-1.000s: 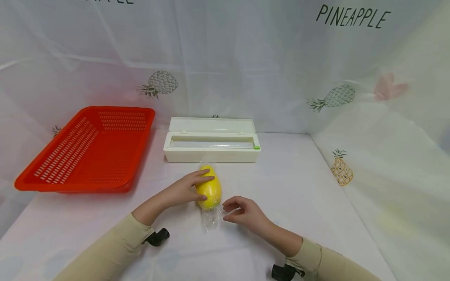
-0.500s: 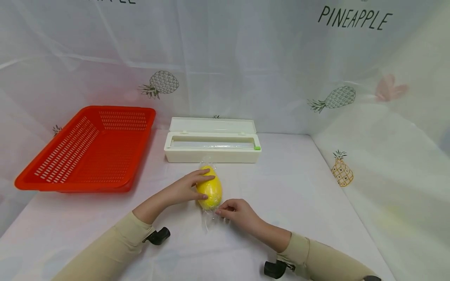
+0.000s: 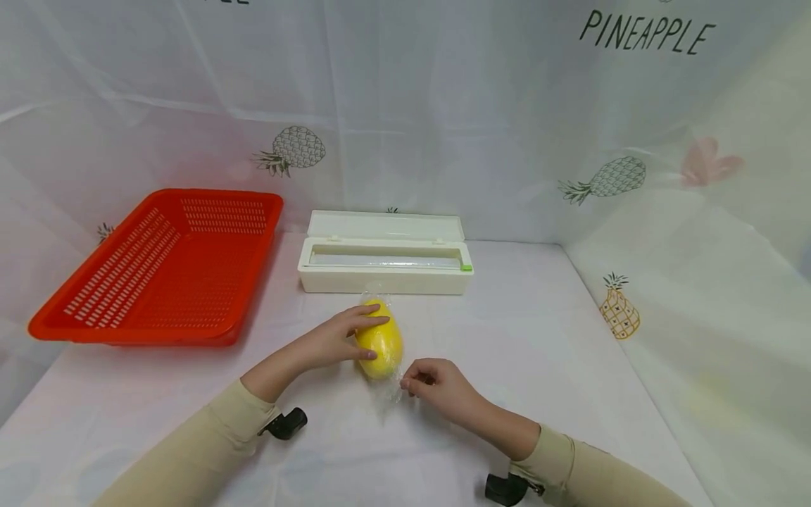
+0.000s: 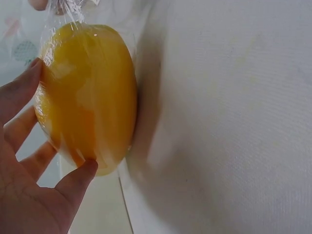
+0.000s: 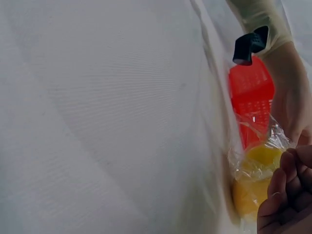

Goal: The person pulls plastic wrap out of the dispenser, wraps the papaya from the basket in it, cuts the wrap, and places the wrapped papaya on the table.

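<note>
A smooth yellow mango-shaped fruit (image 3: 386,346) lies on the white cloth in the middle, wrapped in clear plastic wrap (image 5: 249,168). My left hand (image 3: 326,343) holds it from the left, thumb on the near side and fingers over the far side. In the left wrist view the thumb and fingertips press on the wrapped fruit (image 4: 92,97). At the near right end of the fruit, my right hand (image 3: 446,387) pinches the loose tail of the wrap between thumb and index finger. Its other fingers are curled in.
Behind the fruit stands a white wrap dispenser box (image 3: 383,283) with its lid up and a roll inside. To the left is a red plastic basket (image 3: 171,282). A pineapple-print cloth (image 3: 437,141) hangs behind the table.
My right hand came in from the right, took hold of the wrap's loose end, and drew it slightly right. The tail has swung from below the fruit toward the right. My left hand stayed in place.
</note>
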Tool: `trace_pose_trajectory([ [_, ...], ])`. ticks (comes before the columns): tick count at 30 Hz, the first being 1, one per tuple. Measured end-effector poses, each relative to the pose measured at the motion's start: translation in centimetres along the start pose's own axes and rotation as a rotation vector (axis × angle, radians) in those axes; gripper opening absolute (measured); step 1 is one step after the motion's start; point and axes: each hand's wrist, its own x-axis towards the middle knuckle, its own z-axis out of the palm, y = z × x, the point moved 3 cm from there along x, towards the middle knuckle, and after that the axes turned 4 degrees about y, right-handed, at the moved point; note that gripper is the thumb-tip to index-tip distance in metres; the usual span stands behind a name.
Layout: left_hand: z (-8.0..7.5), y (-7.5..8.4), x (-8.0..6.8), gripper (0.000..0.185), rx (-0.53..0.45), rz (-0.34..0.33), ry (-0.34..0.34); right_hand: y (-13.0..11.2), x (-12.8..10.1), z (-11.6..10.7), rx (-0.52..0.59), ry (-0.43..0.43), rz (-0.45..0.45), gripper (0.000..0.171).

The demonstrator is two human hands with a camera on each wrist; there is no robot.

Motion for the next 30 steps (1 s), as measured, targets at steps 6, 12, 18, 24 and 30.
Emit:
trace_pose_trajectory([
  [6, -0.3, 0.3, 0.1, 0.061, 0.019, 0.039, -0.025, 0.3, -0.2, 0.4, -0.006, -0.106, 0.009, 0.01],
  [12, -0.5, 0.6, 0.2, 0.061, -0.001, 0.021, -0.046, 0.6, 0.0, 0.1, -0.033, -0.128, 0.025, 0.013],
  [18, -0.6, 0.0, 0.3, 0.061, -0.061, -0.024, -0.054, 0.6, 0.2, -0.3, -0.025, -0.099, 0.063, 0.018],
  [24, -1.0, 0.1, 0.4, 0.061, -0.063, -0.012, -0.061, 0.9, 0.4, 1.3, -0.108, -0.157, 0.052, 0.028],
  [30, -1.0, 0.1, 0.5, 0.061, -0.083, -0.007, -0.072, 0.8, 0.4, 1.7, -0.058, -0.143, 0.004, 0.022],
])
